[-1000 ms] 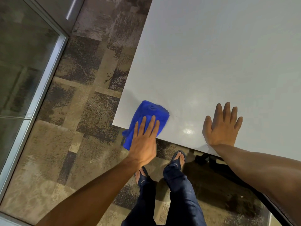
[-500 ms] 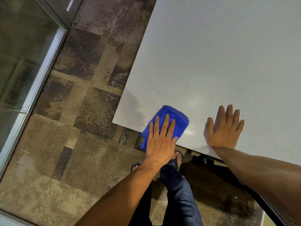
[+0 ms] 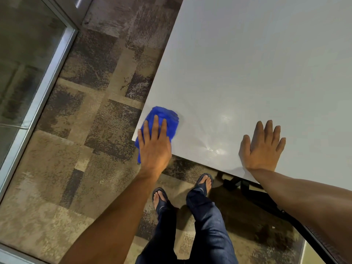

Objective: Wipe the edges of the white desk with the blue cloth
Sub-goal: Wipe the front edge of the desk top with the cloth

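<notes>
The left hand point(image 3: 154, 147) presses flat — fingers spread, no closed grip — on the crumpled blue cloth point(image 3: 164, 119) at the near-left corner of the smooth white desk point(image 3: 257, 69). The right hand point(image 3: 263, 147) lies open, palm down, nearby. Below: patchy brown carpet point(image 3: 80, 130), glass partition point(image 3: 24, 60).

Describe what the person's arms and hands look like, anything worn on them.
Both arms are bare from the hand to the frame edge: no sleeves, gloves or watch show. The left hand and right hand show no rings or markings that I can make out. Lower down, dark blue trousers and dark sandals are worn.
</notes>
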